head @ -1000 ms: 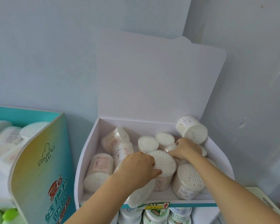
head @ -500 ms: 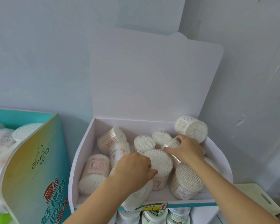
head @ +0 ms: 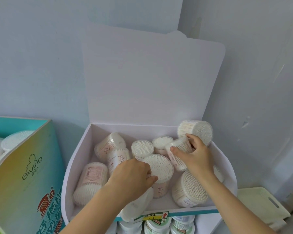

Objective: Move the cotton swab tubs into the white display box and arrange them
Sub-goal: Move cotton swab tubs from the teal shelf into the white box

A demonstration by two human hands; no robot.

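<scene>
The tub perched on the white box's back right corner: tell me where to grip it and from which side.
Grip the perched tub across its round side wall, coming from above. It lies tipped on the white display box rim, swab tips facing the camera, so the curved wall is exposed on top.

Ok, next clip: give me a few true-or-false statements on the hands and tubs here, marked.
1. The lid flap of the white display box stands raised against the wall. True.
2. The right hand is empty. False: it grips a tilted tub.
3. The left hand holds the upright middle tub. True.
4. Every tub in the box stands upright. False: several lie on their sides, such as the front-left tub.
</scene>
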